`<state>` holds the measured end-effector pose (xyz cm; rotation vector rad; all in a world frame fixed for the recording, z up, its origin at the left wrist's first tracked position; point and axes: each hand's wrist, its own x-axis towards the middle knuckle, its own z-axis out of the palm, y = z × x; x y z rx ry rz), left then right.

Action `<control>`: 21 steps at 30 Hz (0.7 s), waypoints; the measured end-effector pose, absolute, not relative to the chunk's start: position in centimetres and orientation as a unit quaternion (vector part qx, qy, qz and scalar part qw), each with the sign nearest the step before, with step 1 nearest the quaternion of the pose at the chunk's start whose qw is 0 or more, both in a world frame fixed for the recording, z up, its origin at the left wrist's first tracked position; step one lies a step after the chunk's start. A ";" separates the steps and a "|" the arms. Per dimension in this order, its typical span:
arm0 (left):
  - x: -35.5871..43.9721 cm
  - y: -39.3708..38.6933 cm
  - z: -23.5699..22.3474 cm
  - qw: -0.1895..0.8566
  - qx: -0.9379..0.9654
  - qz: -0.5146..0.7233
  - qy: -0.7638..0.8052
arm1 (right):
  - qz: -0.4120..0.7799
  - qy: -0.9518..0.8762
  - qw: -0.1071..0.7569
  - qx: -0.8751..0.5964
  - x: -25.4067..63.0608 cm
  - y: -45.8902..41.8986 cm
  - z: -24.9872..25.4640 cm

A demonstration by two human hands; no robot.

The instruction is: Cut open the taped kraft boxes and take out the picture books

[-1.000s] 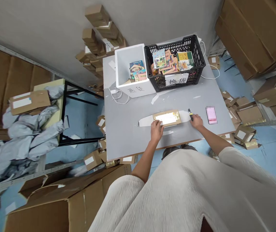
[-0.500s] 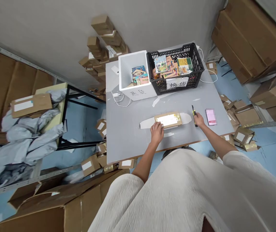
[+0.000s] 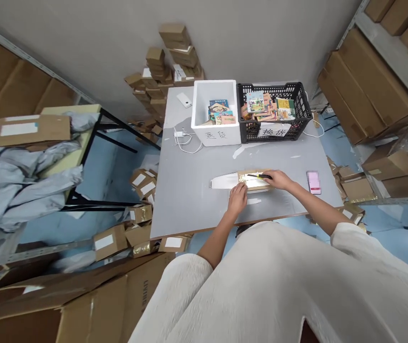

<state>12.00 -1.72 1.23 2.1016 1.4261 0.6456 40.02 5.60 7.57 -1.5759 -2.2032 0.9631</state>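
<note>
A small taped cardboard box (image 3: 253, 187) with a white label lies near the middle of the grey table. It rests over a long white sheet-like strip (image 3: 224, 181). My left hand (image 3: 238, 197) is closed at the box's near left corner, fingertips pressed on its edge; the thumb is hard to make out. In my right hand (image 3: 278, 180) is a yellow and black box cutter (image 3: 259, 176), lying across the top of the box with its tip pointing left. The right hand covers the box's right end.
At the table's back stand a white foam box (image 3: 221, 137) and a black plastic crate (image 3: 250, 134), both with books inside. A phone with a pink screen (image 3: 313, 182) lies to the right. Stacked parcels (image 3: 175, 37) rise behind; a parcel-laden side table (image 3: 56, 164) is left.
My right hand has brought the box cutter left from the table beside the box onto its top. My left hand stays at the box's left end. The camera view has shifted.
</note>
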 end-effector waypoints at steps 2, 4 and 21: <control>11.9 -1.9 1.1 0.273 0.775 0.239 0.517 | 0.315 -0.772 0.077 -0.547 38.7 5.8 7.7; 11.8 -2.1 1.1 0.287 0.770 0.243 0.516 | 0.303 -0.778 0.040 -0.549 37.6 5.9 7.7; 11.7 -2.5 1.2 0.210 0.805 0.160 0.532 | 0.159 -0.820 -0.180 -0.520 33.4 5.7 11.9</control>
